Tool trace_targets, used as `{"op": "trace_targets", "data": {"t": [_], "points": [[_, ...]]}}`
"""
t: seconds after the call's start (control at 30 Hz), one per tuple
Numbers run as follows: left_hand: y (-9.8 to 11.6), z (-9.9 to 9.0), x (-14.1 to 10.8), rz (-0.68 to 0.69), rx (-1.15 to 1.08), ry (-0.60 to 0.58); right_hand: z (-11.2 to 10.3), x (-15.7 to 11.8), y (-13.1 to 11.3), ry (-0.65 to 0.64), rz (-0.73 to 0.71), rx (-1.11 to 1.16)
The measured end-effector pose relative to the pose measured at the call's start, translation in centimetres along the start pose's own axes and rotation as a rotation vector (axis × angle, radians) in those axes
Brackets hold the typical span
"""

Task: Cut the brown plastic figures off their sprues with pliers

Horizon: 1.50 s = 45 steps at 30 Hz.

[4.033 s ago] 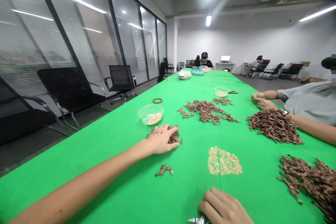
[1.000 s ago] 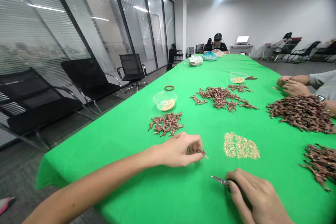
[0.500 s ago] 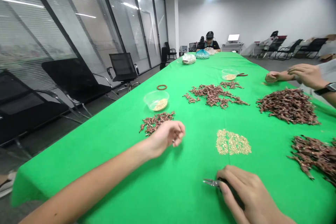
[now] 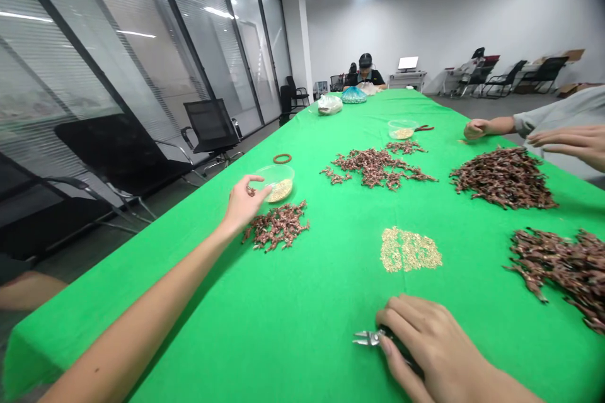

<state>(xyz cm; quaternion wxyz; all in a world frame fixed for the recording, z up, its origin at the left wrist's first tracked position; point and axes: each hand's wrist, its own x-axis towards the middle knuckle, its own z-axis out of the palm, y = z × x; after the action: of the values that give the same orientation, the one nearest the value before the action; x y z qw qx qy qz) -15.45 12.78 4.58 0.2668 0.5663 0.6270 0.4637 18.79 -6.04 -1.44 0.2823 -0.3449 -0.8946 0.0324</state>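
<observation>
My left hand (image 4: 243, 201) is by the left rim of a clear plastic bowl (image 4: 287, 175), thumb and forefinger spread apart. A small brown piece (image 4: 251, 191) shows in the gap under its fingers; whether it touches the hand I cannot tell. Gold-coloured bits (image 4: 280, 191) lie in the bowl. Just below my left hand spreads a small heap of brown, knobbly pieces (image 4: 280, 227). In the front right, my right hand (image 4: 430, 340) is wrapped round a pair of pliers (image 4: 367, 338), whose jaws point left and stand slightly apart.
Gold bits (image 4: 410, 250) lie flat on the green cloth (image 4: 293, 327). More brown heaps (image 4: 503, 179) sit at centre and right. Beyond are a brown ring (image 4: 282, 158), a second bowl (image 4: 401, 126), red-handled pliers (image 4: 425, 128) and bags (image 4: 329, 104). A co-worker's hands (image 4: 477, 128) are at the right.
My left hand has moved away and to the left, from beside the small brown heap to the bowl, and its fingers have spread. My right hand keeps the pliers. The view has shifted slightly.
</observation>
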Motion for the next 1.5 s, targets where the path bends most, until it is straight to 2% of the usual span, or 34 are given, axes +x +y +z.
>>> {"op": "trace_targets", "data": {"t": [0.17,0.37,0.63,0.8,0.97,1.13,1.27,1.5], "points": [[-2.0,0.9,0.9,0.152,0.288,0.019,0.3,-0.1,0.0,-0.041,0.013,-0.002],[-3.1,1.6,2.0,0.254,0.470,0.103,0.4,0.1,0.0,-0.092,0.054,0.004],[-2.4,3.5,2.4,0.304,0.589,0.068,0.4,0.0,0.0,-0.104,0.057,-0.007],[-2.0,3.6,2.3,0.284,0.607,0.012,0.4,0.1,0.0,-0.111,0.043,-0.015],[-2.0,3.5,1.0,0.304,0.587,-0.033,0.3,0.1,0.1,-0.118,0.048,-0.015],[-1.1,3.4,-1.9,0.398,0.589,-0.053,0.4,0.0,0.1,-0.115,0.047,-0.011],[-0.5,3.2,-3.8,0.490,0.677,-0.078,0.3,0.0,0.1,-0.125,0.046,-0.007],[-1.3,3.2,-4.1,0.613,0.775,-0.172,0.1,-0.1,0.0,-0.116,0.039,0.019]]}}
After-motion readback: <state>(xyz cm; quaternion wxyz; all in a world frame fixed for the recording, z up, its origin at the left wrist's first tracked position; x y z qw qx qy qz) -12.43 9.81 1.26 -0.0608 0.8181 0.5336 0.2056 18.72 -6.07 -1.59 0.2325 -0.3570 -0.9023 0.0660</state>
